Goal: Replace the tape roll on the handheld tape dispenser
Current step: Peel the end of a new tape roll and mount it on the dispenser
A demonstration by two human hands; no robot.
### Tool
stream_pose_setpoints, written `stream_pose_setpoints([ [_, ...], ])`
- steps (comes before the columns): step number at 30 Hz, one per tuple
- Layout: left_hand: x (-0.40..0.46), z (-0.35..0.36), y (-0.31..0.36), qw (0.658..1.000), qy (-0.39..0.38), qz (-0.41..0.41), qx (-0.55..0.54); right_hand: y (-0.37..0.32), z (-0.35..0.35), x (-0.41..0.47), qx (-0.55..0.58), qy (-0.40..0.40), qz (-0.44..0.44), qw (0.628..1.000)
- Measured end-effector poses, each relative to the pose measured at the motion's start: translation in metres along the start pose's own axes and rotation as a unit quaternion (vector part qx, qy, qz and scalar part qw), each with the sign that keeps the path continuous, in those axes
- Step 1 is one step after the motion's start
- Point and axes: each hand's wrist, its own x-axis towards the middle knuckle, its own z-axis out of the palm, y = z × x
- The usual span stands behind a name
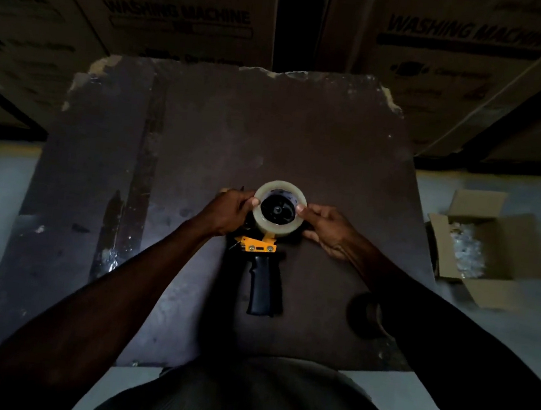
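Observation:
A clear tape roll sits around the black hub of the handheld tape dispenser, which lies flat on the dark table. The dispenser has a yellow frame and a black pistol handle pointing toward me. My left hand pinches the roll's left edge with thumb and fingers. On the right edge, my right hand holds the roll with thumb on top and fingers curled beneath. A dark empty tape core lies on the table at the right, partly hidden by my right forearm.
An open cardboard box with clear plastic inside stands on the floor to the right. Large washing machine cartons line the back behind the table. A strip of old tape runs down the table's left side.

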Motion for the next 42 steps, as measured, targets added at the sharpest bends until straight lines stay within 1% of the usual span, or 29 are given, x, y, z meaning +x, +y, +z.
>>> stream_pose_setpoints([
  [2,-0.002,0.0,0.003,1.0,0.009,0.016,0.021,-0.002,0.002,-0.004,0.002,0.004,-0.003,1.0],
  [4,-0.004,0.001,-0.001,0.999,0.001,0.011,0.046,-0.004,0.004,-0.008,-0.006,0.004,-0.003,1.0],
  [7,-0.012,0.004,-0.002,0.999,-0.002,0.019,0.049,-0.006,0.007,-0.017,-0.013,-0.007,0.004,1.0],
  [14,-0.01,-0.004,0.007,0.995,-0.052,-0.055,0.061,-0.005,0.011,-0.022,0.024,0.01,0.015,1.0],
  [16,-0.008,-0.007,0.006,0.994,-0.069,-0.079,0.023,-0.006,0.011,-0.024,0.043,0.014,0.018,0.999],
  [20,-0.002,-0.004,-0.004,0.987,-0.112,-0.088,-0.076,-0.004,0.011,-0.023,0.069,0.012,0.025,0.997],
  [22,-0.004,-0.003,-0.001,0.982,-0.118,-0.092,-0.113,-0.002,0.01,-0.019,0.076,0.012,0.029,0.997],
  [25,0.004,0.009,-0.02,0.982,-0.106,-0.105,-0.117,0.001,0.009,-0.015,0.08,0.016,0.027,0.996],
  [28,0.007,0.016,-0.024,0.988,-0.054,-0.136,-0.045,0.004,0.009,-0.009,0.085,0.028,0.025,0.996],
  [31,0.005,0.026,-0.018,0.993,-0.004,-0.118,0.001,0.004,0.006,-0.005,0.096,0.027,0.034,0.994],
  [33,0.006,0.032,-0.022,0.993,0.005,-0.112,0.023,0.003,0.003,-0.003,0.1,0.025,0.04,0.994],
  [37,0.006,0.037,-0.023,0.992,0.038,-0.118,0.021,0.003,0.001,0.003,0.097,0.032,0.043,0.994],
  [42,0.004,0.035,-0.025,0.994,0.025,-0.098,0.044,0.006,0.003,0.002,0.082,0.043,0.039,0.995],
])
